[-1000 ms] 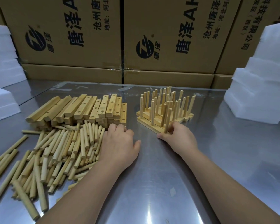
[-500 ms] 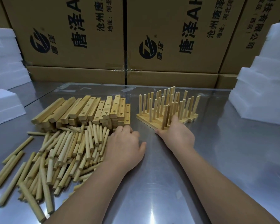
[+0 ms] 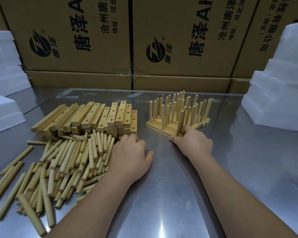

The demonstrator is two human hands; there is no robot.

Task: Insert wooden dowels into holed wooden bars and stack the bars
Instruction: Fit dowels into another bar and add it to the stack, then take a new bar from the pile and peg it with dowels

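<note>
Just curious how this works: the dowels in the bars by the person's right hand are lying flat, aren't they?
Not flat. The head view shows the dowels in the bars by the right hand standing upright in their holes. The ones lying flat are the loose dowels beside the left hand.

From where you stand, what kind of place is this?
Probably a small factory or packing workshop: a steel worktable piled with loose pale wooden dowels and holed wooden bars, printed brown cardboard cartons stacked behind, white foam blocks beside.
</note>
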